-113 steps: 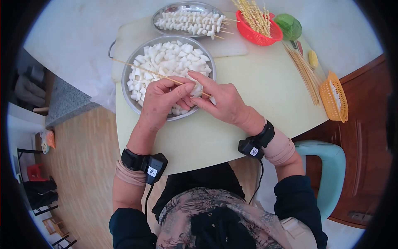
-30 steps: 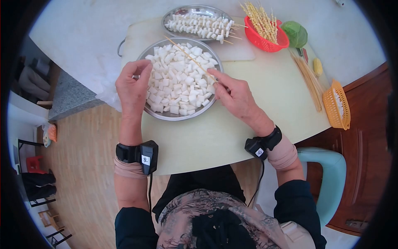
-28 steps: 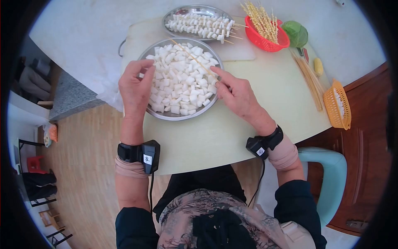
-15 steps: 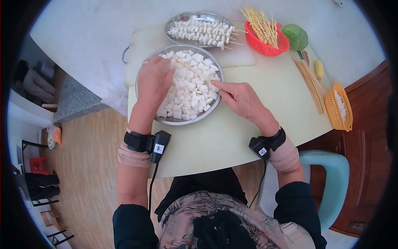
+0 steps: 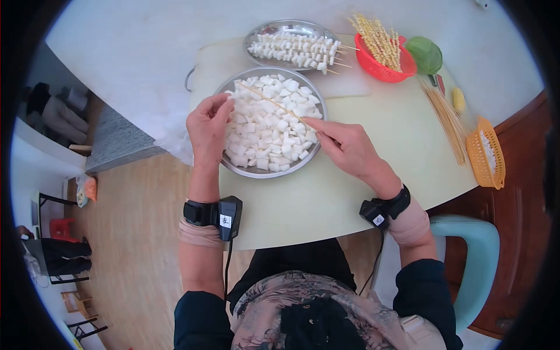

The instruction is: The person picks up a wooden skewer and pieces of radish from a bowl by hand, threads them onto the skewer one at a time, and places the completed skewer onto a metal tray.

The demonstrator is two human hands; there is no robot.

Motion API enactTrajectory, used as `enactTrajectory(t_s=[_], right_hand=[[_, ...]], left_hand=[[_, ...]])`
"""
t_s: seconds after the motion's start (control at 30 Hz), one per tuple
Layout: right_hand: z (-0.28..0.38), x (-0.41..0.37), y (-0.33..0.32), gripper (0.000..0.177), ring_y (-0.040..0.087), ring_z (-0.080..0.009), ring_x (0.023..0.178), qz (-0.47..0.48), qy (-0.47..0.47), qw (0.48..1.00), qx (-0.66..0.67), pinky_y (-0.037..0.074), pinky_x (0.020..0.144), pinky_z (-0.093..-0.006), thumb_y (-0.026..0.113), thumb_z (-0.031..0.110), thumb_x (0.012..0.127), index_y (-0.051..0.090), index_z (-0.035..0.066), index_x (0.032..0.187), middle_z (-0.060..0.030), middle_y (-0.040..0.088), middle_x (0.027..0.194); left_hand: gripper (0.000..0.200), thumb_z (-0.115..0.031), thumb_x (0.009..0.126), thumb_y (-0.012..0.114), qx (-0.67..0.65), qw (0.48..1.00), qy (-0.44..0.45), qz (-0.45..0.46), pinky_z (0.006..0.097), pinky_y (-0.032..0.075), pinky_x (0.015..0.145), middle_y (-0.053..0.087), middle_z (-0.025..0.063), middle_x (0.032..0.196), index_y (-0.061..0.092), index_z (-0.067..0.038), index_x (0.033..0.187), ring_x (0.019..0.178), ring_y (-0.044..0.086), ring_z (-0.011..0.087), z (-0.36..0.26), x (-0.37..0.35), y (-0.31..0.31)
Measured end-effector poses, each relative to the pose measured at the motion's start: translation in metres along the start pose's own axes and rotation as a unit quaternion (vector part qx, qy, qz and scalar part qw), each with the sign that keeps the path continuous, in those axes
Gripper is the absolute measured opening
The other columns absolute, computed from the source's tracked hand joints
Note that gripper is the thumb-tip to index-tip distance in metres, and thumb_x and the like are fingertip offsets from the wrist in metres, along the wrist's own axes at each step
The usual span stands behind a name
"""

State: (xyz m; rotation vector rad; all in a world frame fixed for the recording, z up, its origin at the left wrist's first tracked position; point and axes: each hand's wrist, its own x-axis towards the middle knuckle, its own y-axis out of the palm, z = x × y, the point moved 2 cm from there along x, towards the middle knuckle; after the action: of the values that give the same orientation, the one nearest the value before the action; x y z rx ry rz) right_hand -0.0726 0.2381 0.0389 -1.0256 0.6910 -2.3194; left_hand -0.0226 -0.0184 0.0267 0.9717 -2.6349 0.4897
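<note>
A round metal basin full of white chunks sits at the table's near left. My right hand pinches a thin wooden skewer at its right end. The skewer slants over the basin to the upper left, with no chunk visible on it. At the basin's left rim, my left hand has thumb and forefinger closed on a small white chunk, partly hidden by the fingers. The skewer's far tip lies a little above and right of those fingertips.
Behind the basin, an oval metal tray holds loaded white skewers. A red basket with yellowish skewers, a green cabbage, loose bare skewers, a corn cob and a yellow basket stand right.
My left hand has drawn back from over the chunks to the basin's left rim, a chunk now showing at its fingertips. The right hand keeps holding the skewer. The whole view has shifted slightly.
</note>
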Motion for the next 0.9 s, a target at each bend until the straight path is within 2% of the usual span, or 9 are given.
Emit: enactTrajectory(t_s=[0.07,0.1,0.17,0.47,0.9], right_hand=[[0.0078,-0.0008,-0.0004,0.031,0.059,-0.0283,0.060,0.022,0.001,1.000,0.004,0.047,0.056,-0.0343,0.055,0.003,0.082,0.063,0.008,0.112,-0.0147,0.062,0.075],[0.0103,-0.0014,0.0005,0.032,0.059,-0.0279,0.060,0.043,0.005,0.999,0.001,0.047,0.056,-0.0339,0.056,0.003,0.081,0.063,0.008,0.112,-0.0144,0.062,0.075],[0.0113,-0.0022,0.0032,0.033,0.059,-0.0276,0.060,0.050,-0.003,0.999,0.000,0.047,0.056,-0.0339,0.056,0.003,0.081,0.062,0.008,0.113,-0.0140,0.062,0.074],[0.0092,-0.0042,0.0064,0.035,0.059,-0.0265,0.058,0.041,-0.037,0.998,0.003,0.047,0.053,-0.0334,0.056,0.001,0.081,0.062,0.007,0.114,-0.0122,0.061,0.070],[0.0068,-0.0047,0.0096,0.036,0.059,-0.0273,0.058,0.049,-0.040,0.998,-0.024,0.047,0.054,-0.0352,0.054,0.001,0.081,0.061,0.008,0.115,-0.0119,0.061,0.070]], left_hand=[[0.021,-0.008,0.085,0.064,-0.154,0.984,-0.089,0.001,0.0241,0.052,0.064,0.066,0.0115,0.093,0.062,0.006,0.100,0.079,0.066,0.0167,-0.0008,-0.0025,-0.0052],[0.021,-0.008,0.085,0.064,-0.152,0.985,-0.087,-0.002,0.0241,0.052,0.064,0.066,0.0115,0.093,0.062,0.006,0.100,0.079,0.066,0.0167,-0.0021,-0.0015,-0.0069],[0.020,-0.002,0.085,0.062,-0.241,0.965,-0.104,-0.023,0.0251,0.056,0.064,0.065,0.0143,0.087,0.059,0.010,0.101,0.077,0.067,0.0208,-0.0028,0.0002,-0.0085],[0.021,0.002,0.084,0.059,-0.285,0.951,-0.114,-0.037,0.0260,0.057,0.072,0.063,0.0170,0.090,0.056,0.013,0.103,0.079,0.067,0.0232,0.0021,0.0014,-0.0092],[0.019,0.004,0.082,0.061,-0.272,0.958,-0.088,-0.027,0.0247,0.057,0.071,0.063,0.0137,0.089,0.059,0.010,0.100,0.078,0.067,0.0205,0.0037,0.0005,-0.0051]])
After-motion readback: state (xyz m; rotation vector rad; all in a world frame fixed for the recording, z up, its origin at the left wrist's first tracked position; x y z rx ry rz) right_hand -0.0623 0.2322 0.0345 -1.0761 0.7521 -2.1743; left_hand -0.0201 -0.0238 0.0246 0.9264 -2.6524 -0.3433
